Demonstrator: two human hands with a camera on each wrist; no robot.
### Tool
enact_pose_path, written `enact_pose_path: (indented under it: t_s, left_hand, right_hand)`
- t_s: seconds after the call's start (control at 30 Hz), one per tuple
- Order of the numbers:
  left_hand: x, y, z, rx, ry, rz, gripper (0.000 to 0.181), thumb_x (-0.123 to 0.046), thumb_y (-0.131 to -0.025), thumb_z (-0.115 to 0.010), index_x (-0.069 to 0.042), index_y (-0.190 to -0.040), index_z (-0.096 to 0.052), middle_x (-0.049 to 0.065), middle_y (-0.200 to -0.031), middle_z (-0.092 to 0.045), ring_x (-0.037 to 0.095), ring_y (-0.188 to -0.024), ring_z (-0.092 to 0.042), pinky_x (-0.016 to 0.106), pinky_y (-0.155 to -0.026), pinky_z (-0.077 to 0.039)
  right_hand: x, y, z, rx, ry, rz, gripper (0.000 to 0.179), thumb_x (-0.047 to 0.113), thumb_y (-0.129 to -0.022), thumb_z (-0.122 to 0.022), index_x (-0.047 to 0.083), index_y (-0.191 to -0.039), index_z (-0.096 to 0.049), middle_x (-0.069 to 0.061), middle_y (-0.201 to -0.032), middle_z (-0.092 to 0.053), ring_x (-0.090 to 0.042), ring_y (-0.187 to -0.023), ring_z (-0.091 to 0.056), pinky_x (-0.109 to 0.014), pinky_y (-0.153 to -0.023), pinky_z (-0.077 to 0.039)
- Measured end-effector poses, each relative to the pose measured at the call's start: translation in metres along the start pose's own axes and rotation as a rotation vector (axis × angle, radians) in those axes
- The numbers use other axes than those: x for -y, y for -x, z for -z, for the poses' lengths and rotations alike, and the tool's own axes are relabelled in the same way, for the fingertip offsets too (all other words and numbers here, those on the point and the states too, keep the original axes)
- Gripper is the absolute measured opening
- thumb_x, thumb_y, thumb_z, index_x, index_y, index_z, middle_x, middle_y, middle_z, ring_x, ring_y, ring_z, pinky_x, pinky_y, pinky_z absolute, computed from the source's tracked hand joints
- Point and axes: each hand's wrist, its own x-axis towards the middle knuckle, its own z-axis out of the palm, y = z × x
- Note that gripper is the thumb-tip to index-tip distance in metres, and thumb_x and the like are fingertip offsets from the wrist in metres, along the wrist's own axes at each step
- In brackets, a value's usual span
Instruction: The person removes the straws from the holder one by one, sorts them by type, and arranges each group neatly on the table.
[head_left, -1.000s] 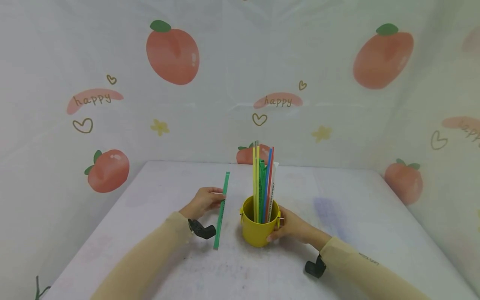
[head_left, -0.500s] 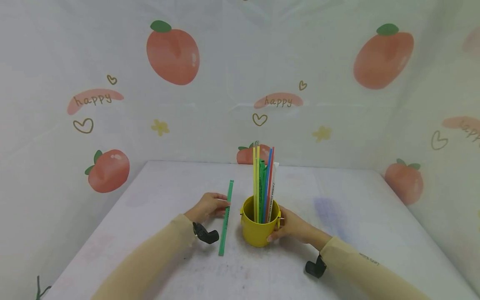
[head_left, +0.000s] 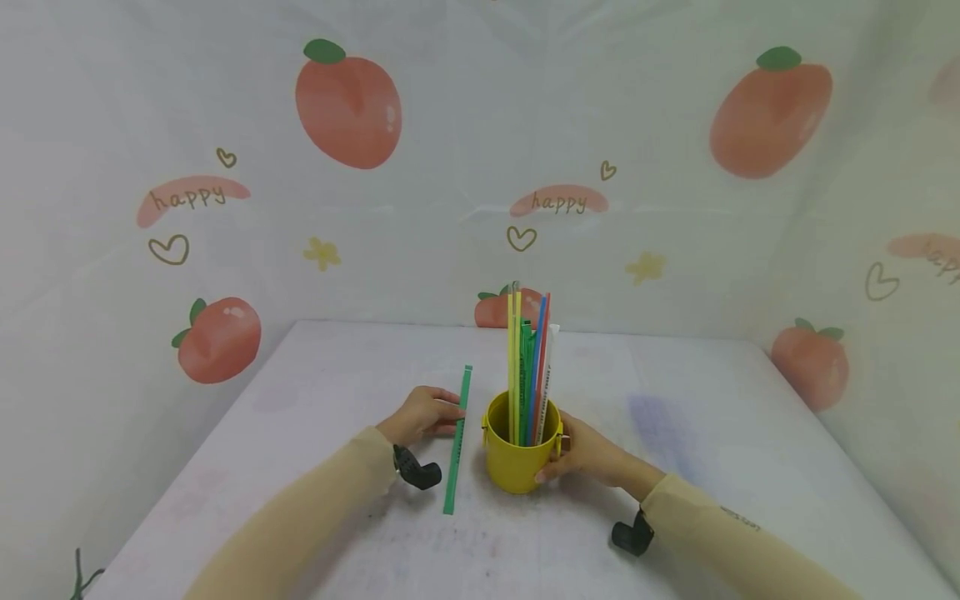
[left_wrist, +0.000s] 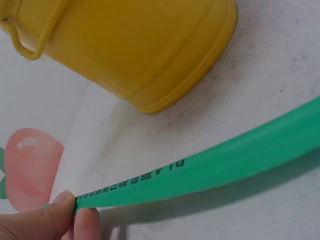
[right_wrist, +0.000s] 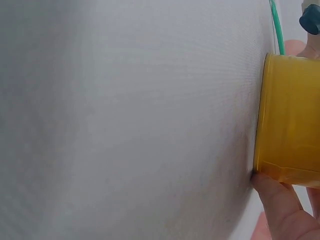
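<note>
A long green wrapped straw (head_left: 456,458) with dark printing is pinched between the thumb and fingers of my left hand (head_left: 423,414). In the left wrist view the wrapped straw (left_wrist: 215,167) stretches low over the tabletop, beside the yellow bucket (left_wrist: 135,45). My right hand (head_left: 588,450) grips the small yellow bucket (head_left: 513,473) from its right side, with the thumb (right_wrist: 272,192) low near the base. Upright in the bucket stand yellow straws (head_left: 513,350), green wrapped ones (head_left: 524,375), a blue straw (head_left: 537,350), a red one and a white wrapped one (head_left: 550,367).
A white cloth-covered table (head_left: 420,550) with faint stains extends around both hands. Behind it hangs a white backdrop (head_left: 450,108) printed with fruit and hearts. Black wrist cameras sit on both sleeves. A thin dark cord (head_left: 78,575) shows at the lower left.
My left hand has moved right and slightly toward me, bringing the green wrapped straw closer to the bucket. My right hand and the bucket have stayed in place.
</note>
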Motion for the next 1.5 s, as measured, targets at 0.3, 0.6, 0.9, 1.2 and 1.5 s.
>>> enact_pose_path:
  t_s: [0.3, 0.6, 0.9, 1.2, 1.5]
  left_hand:
    - [-0.0023, -0.0007, -0.0032, -0.009, -0.027, 0.0, 0.028, 0.0, -0.077, -0.072, 0.001, -0.103, -0.061, 0.01, -0.085, -0.065, 0.013, -0.065, -0.062, 0.027, -0.06, -0.055]
    - [-0.0024, 0.0005, -0.006, -0.006, -0.106, -0.043, 0.025, 0.002, -0.075, -0.073, 0.001, -0.098, -0.063, 0.01, -0.082, -0.063, 0.012, -0.058, -0.061, 0.025, -0.057, -0.055]
    - [-0.0061, 0.004, -0.0072, -0.014, -0.172, -0.059, 0.026, 0.002, -0.072, -0.076, 0.001, -0.094, -0.061, 0.011, -0.081, -0.062, 0.012, -0.058, -0.06, 0.024, -0.056, -0.054]
    - [-0.0077, 0.003, -0.0074, -0.023, -0.21, -0.076, 0.026, 0.003, -0.069, -0.078, 0.001, -0.087, -0.06, 0.011, -0.078, -0.059, 0.012, -0.053, -0.059, 0.024, -0.055, -0.054]
    - [-0.007, 0.0037, -0.0072, -0.07, -0.258, -0.046, 0.026, 0.0, -0.068, -0.08, -0.001, -0.085, -0.061, 0.01, -0.077, -0.06, 0.012, -0.052, -0.058, 0.022, -0.053, -0.053]
  right_hand:
    - [0.0003, 0.0011, 0.0008, -0.003, 0.0, 0.0, 0.097, 0.015, -0.066, -0.084, 0.01, -0.144, -0.026, -0.009, -0.136, -0.043, -0.031, -0.121, -0.043, -0.048, -0.1, -0.038]
    - [0.0006, 0.0014, 0.001, -0.007, 0.008, -0.003, 0.096, 0.016, -0.066, -0.085, 0.009, -0.143, -0.028, -0.009, -0.135, -0.044, -0.03, -0.118, -0.044, -0.048, -0.099, -0.038]
    - [-0.0003, 0.0007, 0.0014, -0.002, -0.003, -0.006, 0.097, 0.015, -0.065, -0.085, 0.009, -0.144, -0.027, -0.009, -0.135, -0.044, -0.03, -0.119, -0.043, -0.048, -0.1, -0.038]
    - [0.0006, 0.0002, 0.0017, 0.008, -0.007, 0.001, 0.098, 0.015, -0.065, -0.085, 0.009, -0.144, -0.027, -0.009, -0.134, -0.045, -0.029, -0.119, -0.044, -0.048, -0.1, -0.038]
    - [0.0007, 0.0005, 0.001, 0.014, -0.016, -0.003, 0.098, 0.016, -0.065, -0.085, 0.009, -0.144, -0.027, -0.009, -0.134, -0.045, -0.029, -0.117, -0.046, -0.046, -0.099, -0.04]
